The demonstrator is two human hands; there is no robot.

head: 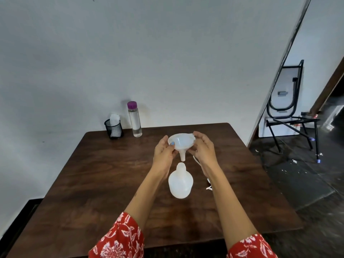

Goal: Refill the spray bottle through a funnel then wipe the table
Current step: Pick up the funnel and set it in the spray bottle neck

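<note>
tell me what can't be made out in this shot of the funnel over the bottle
- Head view: the spray head is mostly hidden behind the right forearm; only white bits show.
- Whether the spray bottle holds any liquid: its cloudy plastic hides that.
- What the white thing in the mesh cup is: too small and blurred.
- How the right hand grips the funnel: its fingertips are hidden behind the rim.

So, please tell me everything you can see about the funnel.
The funnel is white, translucent plastic by its look, with a wide round bowl, a small tab on the rim and a short narrow spout. It is held upright in the air, spout down, just above the open neck of the bottle and not yet in it. The left hand and right hand hold the bowl from both sides. It looks empty.
</note>
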